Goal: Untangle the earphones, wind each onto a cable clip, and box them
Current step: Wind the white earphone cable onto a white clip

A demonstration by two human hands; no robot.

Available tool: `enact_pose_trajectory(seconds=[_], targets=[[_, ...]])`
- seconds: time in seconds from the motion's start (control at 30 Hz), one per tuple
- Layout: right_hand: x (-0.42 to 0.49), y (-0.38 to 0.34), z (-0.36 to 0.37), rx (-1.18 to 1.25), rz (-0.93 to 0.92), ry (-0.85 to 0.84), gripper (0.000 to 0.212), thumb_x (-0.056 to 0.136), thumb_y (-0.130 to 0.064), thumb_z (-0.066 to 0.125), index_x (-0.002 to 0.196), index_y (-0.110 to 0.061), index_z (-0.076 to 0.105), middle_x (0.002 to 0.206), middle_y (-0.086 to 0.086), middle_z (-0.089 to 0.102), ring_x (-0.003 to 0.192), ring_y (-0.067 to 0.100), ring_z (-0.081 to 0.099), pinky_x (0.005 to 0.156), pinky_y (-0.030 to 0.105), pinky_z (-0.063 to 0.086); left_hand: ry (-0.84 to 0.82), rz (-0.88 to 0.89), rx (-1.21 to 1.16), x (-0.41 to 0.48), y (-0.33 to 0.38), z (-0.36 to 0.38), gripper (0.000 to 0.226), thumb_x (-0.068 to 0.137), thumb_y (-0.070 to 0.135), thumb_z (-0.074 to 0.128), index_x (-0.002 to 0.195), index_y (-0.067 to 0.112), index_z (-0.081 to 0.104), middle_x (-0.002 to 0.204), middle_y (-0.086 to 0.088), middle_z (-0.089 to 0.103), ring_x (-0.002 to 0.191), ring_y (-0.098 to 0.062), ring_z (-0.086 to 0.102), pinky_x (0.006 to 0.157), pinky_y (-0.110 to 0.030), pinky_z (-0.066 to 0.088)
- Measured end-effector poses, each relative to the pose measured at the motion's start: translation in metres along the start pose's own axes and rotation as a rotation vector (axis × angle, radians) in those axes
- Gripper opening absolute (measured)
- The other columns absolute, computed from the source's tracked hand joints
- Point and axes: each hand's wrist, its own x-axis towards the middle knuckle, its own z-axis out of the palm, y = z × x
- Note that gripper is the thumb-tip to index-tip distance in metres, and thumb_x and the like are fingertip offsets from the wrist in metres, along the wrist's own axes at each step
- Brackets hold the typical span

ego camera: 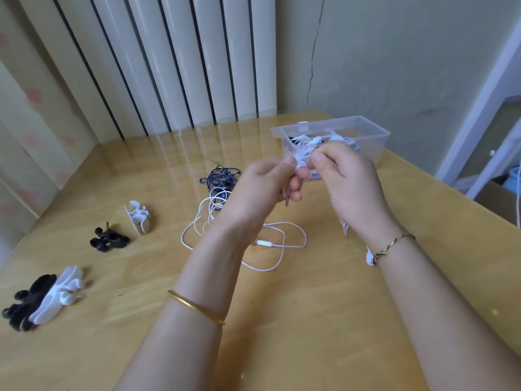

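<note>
Though partly hidden, white earphone [300,160] pinched between left hand [262,190] and right hand [349,182] fingers [320,160].

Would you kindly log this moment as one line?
left hand, right hand: pinching white earphone | table: white cable, dark cable, spare clips | box: open

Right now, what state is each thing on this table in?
Left hand, gripping the white earphone bundle.
Right hand, pinching the same bundle.
White earphone bundle, held above the table, plug hanging down.
Clear box, open, wound earphones inside.
White cable, loose on the table.
Blue earphones, tangled heap.
White clip, empty.
Black clip, empty.
Clip pile, empty.
</note>
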Motion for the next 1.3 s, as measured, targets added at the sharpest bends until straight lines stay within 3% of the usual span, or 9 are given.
enact_pose_trajectory(seconds=[0.17, 0.27, 0.4, 0.6, 0.8, 0.97, 1.1, 1.2, 1.3], targets=[[0.0, -0.001, 0.004, -0.026, 0.035, -0.31, 0.027, 0.096, -0.026, 0.048, 0.074, -0.023, 0.063, 0.064, 0.006, 0.054, 0.062, 0.02, 0.049, 0.064, 0.037, 0.042, 0.111, -0.151, -0.544, 0.002, 0.009, -0.006, 0.027, 0.102, 0.021, 0.04, 0.085, 0.017, 0.062, 0.067, 0.012, 0.064, 0.065, -0.004, 0.064, 0.079, -0.029, 0.048], [-0.003, -0.007, 0.002, -0.017, 0.042, -0.453, 0.026, 0.096, -0.021, 0.05, 0.076, -0.017, 0.067, 0.054, -0.005, 0.039, 0.05, 0.007, 0.037, 0.052, 0.027, 0.029, 0.198, -0.128, -0.473, 0.0, 0.004, -0.003, 0.022, 0.099, 0.019, 0.046, 0.088, 0.02, 0.065, 0.081, 0.012, 0.073, 0.081, -0.002, 0.069, 0.09, -0.034, 0.04], [-0.006, -0.012, -0.006, 0.03, 0.05, -0.578, 0.026, 0.096, -0.023, 0.051, 0.076, -0.015, 0.067, 0.052, -0.005, 0.042, 0.048, 0.005, 0.037, 0.051, 0.024, 0.03, 0.378, 0.077, -0.183, 0.0, -0.004, 0.0, 0.02, 0.095, 0.003, 0.051, 0.091, 0.016, 0.066, 0.101, -0.001, 0.072, 0.09, -0.005, 0.069, 0.077, -0.014, 0.046], [-0.001, -0.007, -0.006, -0.016, 0.018, -0.273, 0.008, 0.089, -0.022, 0.057, 0.085, -0.02, 0.064, 0.079, 0.002, 0.066, 0.076, 0.015, 0.06, 0.073, 0.035, 0.049, 0.218, 0.183, 0.555, 0.002, -0.015, -0.003, 0.024, 0.099, 0.023, 0.046, 0.091, 0.013, 0.066, 0.079, 0.003, 0.069, 0.066, -0.004, 0.057, 0.065, -0.029, 0.044], [0.0, 0.0, -0.007, -0.096, 0.068, -0.07, 0.01, 0.084, -0.031, 0.066, 0.09, -0.026, 0.061, 0.067, -0.015, 0.057, 0.065, 0.001, 0.054, 0.065, 0.033, 0.048, 0.113, 0.155, 0.724, 0.0, -0.01, 0.001, 0.028, 0.098, 0.031, 0.048, 0.089, 0.007, 0.061, 0.075, -0.002, 0.063, 0.078, -0.025, 0.061, 0.069, -0.037, 0.048], [0.005, 0.009, -0.006, 0.013, 0.157, -0.153, 0.011, 0.086, -0.018, 0.067, 0.083, -0.024, 0.058, 0.066, -0.002, 0.06, 0.049, 0.002, 0.05, 0.046, 0.019, 0.041, 0.291, 0.074, 0.308, 0.003, -0.002, -0.006, 0.033, 0.094, 0.017, 0.046, 0.062, 0.015, 0.052, 0.056, 0.001, 0.048, 0.052, -0.014, 0.043, 0.057, -0.028, 0.038], [0.003, 0.016, -0.008, -0.003, 0.244, -0.324, 0.012, 0.089, -0.005, 0.059, 0.083, -0.013, 0.066, 0.066, 0.0, 0.062, 0.058, 0.018, 0.06, 0.062, 0.023, 0.047, 0.496, 0.097, 0.069, 0.005, 0.001, -0.013, 0.034, 0.091, 0.011, 0.046, 0.058, 0.017, 0.047, 0.051, 0.006, 0.041, 0.044, -0.008, 0.035, 0.046, -0.021, 0.03], [0.002, 0.018, -0.01, 0.055, 0.276, -0.366, 0.01, 0.089, -0.007, 0.06, 0.087, -0.004, 0.07, 0.07, 0.002, 0.062, 0.067, 0.016, 0.059, 0.062, 0.016, 0.045, 0.618, 0.15, -0.043, 0.006, 0.002, -0.019, 0.036, 0.091, 0.009, 0.045, 0.056, 0.017, 0.045, 0.05, 0.007, 0.039, 0.042, -0.007, 0.034, 0.044, -0.019, 0.029], [0.003, 0.023, -0.016, 0.226, 0.42, -0.462, 0.01, 0.09, -0.009, 0.061, 0.089, -0.01, 0.071, 0.076, 0.002, 0.064, 0.072, 0.013, 0.062, 0.07, 0.028, 0.055, 0.716, 0.189, -0.13, 0.007, 0.003, -0.023, 0.033, 0.092, 0.009, 0.043, 0.059, 0.014, 0.045, 0.054, 0.003, 0.038, 0.042, -0.006, 0.033, 0.043, -0.018, 0.029]])
